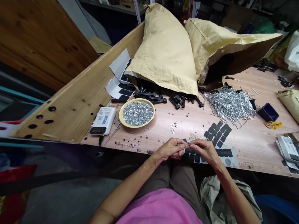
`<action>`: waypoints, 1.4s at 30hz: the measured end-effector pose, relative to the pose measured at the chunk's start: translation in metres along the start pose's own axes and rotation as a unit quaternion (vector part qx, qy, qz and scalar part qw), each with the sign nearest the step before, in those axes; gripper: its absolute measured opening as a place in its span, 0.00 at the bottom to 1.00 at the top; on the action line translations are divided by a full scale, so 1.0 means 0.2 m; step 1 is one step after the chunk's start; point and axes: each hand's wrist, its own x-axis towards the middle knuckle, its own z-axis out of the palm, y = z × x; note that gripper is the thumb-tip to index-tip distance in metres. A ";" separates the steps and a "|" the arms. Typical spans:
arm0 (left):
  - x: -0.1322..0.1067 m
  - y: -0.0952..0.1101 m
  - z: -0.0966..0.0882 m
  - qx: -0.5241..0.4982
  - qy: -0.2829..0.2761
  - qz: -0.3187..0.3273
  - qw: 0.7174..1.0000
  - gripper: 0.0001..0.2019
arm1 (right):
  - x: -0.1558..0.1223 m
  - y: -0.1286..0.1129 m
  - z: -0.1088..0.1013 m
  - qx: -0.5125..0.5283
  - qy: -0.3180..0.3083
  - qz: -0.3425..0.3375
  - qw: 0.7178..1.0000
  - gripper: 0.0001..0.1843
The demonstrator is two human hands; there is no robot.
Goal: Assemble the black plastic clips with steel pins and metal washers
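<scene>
My left hand (174,147) and my right hand (203,150) meet at the table's front edge, their fingertips pinched together. Between them is a small dark piece (188,144), too small to name. Beneath and beside my right hand lies a grey sheet (234,159) bearing rows of black rounded-square pads (224,152). More black pads (216,133) lie on the table just beyond it. A little heap of small metal pieces (173,127) sits in front of my hands. Farther left stands a yellow bowl (136,126) full of small shiny metal pieces (138,112).
Two large paper sacks (167,46) lie at the back, with black plastic parts (151,97) at one mouth. A pile of metal rods (230,102), a dark blue box (268,112) and yellow bands (273,125) are at right. A white device (103,120) stands by the wooden side board (77,102).
</scene>
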 end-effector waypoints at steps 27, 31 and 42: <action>-0.01 -0.01 0.02 0.159 0.044 0.048 0.985 0.19 | -0.05 0.01 0.00 -0.215 0.046 -0.179 0.959 0.13; 0.00 -0.02 -0.02 0.116 -0.019 0.012 0.993 0.21 | -0.07 0.01 0.00 -0.245 0.006 -0.242 0.939 0.13; -0.02 -0.06 0.00 0.205 0.036 0.094 0.974 0.17 | -0.08 0.01 -0.01 -0.293 -0.008 -0.284 0.913 0.10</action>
